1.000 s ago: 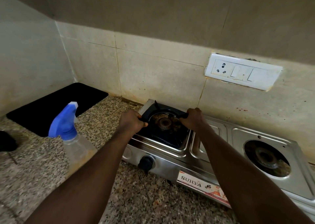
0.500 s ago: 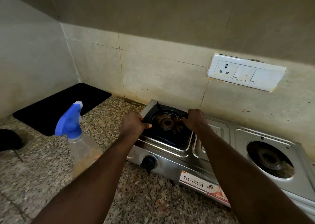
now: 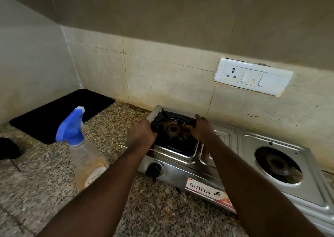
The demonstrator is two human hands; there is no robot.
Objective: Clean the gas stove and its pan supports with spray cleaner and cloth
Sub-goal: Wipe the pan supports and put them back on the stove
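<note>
A steel two-burner gas stove stands against the tiled wall. On its left burner sits a black pan support. My left hand grips the support's left side and my right hand grips its right side. The right burner has no support on it. A clear spray bottle with a blue trigger head stands on the counter to the left of my left arm. No cloth is in view.
A speckled granite counter runs left and in front of the stove. A black mat lies in the back-left corner. A dark object sits at the left edge. A white switch plate hangs on the wall.
Both hands stay on the pan support over the left burner. The view has shifted slightly; the support looks lower and flatter on the stove than before.
</note>
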